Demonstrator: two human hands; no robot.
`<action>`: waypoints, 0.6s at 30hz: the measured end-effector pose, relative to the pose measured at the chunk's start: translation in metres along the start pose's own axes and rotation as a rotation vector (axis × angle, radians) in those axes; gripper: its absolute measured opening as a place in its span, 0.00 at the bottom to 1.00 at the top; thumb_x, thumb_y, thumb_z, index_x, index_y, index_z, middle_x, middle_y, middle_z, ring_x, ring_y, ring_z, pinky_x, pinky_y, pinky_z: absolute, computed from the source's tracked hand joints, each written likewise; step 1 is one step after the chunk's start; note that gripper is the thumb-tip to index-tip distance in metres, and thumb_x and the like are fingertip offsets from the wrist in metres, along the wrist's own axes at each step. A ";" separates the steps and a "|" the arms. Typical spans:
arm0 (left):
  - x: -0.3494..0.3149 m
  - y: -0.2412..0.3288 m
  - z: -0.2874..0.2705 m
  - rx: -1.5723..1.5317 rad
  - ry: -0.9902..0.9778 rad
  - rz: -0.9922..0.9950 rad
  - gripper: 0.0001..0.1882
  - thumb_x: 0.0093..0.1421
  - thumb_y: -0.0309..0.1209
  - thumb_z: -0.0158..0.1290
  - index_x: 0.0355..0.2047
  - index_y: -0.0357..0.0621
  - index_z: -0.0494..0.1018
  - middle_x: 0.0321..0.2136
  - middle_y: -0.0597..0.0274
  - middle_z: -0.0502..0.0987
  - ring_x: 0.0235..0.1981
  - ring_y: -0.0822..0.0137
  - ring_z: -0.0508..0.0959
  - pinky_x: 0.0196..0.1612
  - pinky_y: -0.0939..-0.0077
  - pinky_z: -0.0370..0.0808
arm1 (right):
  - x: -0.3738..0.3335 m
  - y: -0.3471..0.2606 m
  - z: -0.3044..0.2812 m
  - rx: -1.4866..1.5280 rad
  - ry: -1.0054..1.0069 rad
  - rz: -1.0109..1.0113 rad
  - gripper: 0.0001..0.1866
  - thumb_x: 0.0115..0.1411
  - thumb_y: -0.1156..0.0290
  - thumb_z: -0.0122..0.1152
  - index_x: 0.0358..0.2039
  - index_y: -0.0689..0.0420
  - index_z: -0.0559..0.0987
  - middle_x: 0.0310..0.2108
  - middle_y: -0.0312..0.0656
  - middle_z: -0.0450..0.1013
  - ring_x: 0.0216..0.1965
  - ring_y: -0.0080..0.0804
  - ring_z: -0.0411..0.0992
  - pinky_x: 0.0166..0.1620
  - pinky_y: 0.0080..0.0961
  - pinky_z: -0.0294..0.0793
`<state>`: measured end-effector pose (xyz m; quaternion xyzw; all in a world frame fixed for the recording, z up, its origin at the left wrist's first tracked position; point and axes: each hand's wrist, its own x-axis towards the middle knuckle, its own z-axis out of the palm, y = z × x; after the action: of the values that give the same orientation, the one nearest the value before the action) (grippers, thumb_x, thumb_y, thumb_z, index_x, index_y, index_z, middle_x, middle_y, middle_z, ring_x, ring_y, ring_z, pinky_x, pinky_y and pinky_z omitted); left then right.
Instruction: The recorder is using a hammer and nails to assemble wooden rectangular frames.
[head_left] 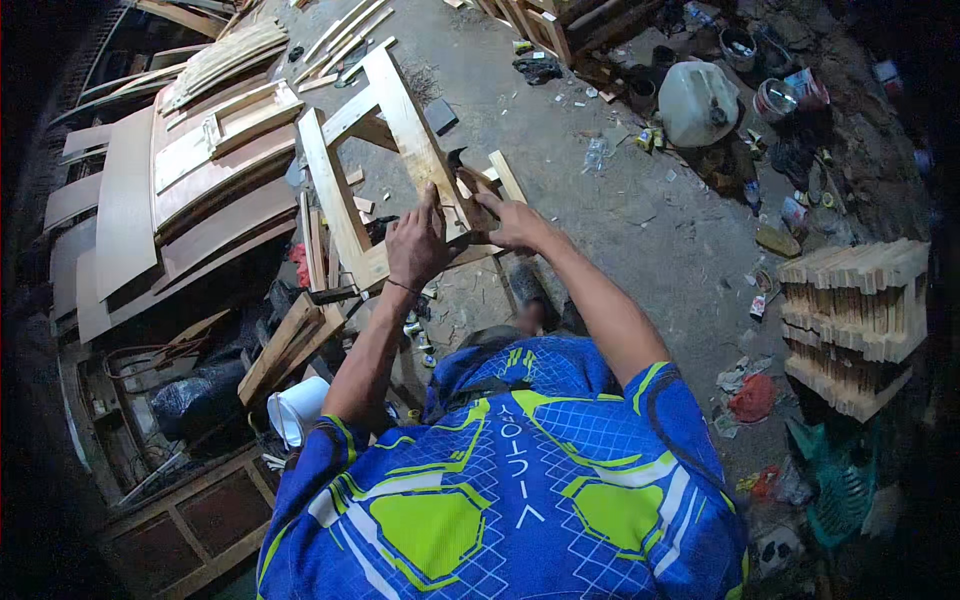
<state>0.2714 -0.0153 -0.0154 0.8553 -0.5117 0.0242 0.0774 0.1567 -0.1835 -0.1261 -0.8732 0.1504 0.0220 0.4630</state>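
Observation:
A pale wooden frame, made of two long rails joined by crosspieces, stands tilted in front of me. My left hand lies over the near end of its right rail, fingers close together and the index finger stretched along the wood. Just beside that rail's right edge is my right hand, its fingers curled inward. A small dark curved piece shows above the right fingers; its kind and what the fingers close on are partly hidden. Behind the right hand lies a short wooden strip.
Wooden panels and boards are piled at the left. A white bucket stands near my left elbow. At the right are a stack of wooden pieces, a large whitish jerrycan and a green plastic crate. Scraps litter the concrete floor.

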 end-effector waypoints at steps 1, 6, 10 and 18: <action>0.000 0.000 0.000 -0.014 0.013 0.019 0.55 0.44 0.52 0.69 0.67 0.43 0.56 0.39 0.55 0.79 0.38 0.56 0.79 0.39 0.63 0.70 | 0.000 0.000 0.000 -0.019 0.001 0.013 0.42 0.48 0.61 0.64 0.65 0.51 0.63 0.39 0.63 0.75 0.42 0.62 0.75 0.48 0.49 0.73; 0.000 -0.005 0.002 0.008 0.067 0.045 0.58 0.39 0.54 0.69 0.67 0.43 0.57 0.32 0.59 0.77 0.33 0.61 0.77 0.37 0.65 0.68 | 0.004 0.001 0.002 -0.008 0.034 -0.057 0.44 0.45 0.61 0.65 0.65 0.49 0.63 0.39 0.61 0.76 0.41 0.59 0.75 0.47 0.48 0.75; -0.001 -0.009 0.003 0.004 0.063 0.054 0.59 0.37 0.54 0.70 0.67 0.44 0.57 0.35 0.59 0.78 0.36 0.61 0.78 0.38 0.66 0.69 | 0.004 0.001 0.004 -0.013 -0.013 -0.001 0.43 0.46 0.60 0.65 0.65 0.50 0.62 0.40 0.61 0.76 0.42 0.60 0.75 0.48 0.48 0.74; -0.005 -0.020 0.002 0.006 0.103 0.049 0.60 0.34 0.55 0.71 0.66 0.45 0.59 0.35 0.60 0.78 0.35 0.61 0.78 0.37 0.68 0.68 | 0.008 -0.008 0.004 -0.022 0.011 -0.067 0.43 0.47 0.56 0.68 0.64 0.50 0.64 0.38 0.60 0.77 0.42 0.58 0.76 0.47 0.48 0.75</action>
<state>0.2863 -0.0015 -0.0201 0.8403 -0.5279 0.0713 0.1006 0.1666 -0.1776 -0.1237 -0.8829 0.1233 0.0033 0.4531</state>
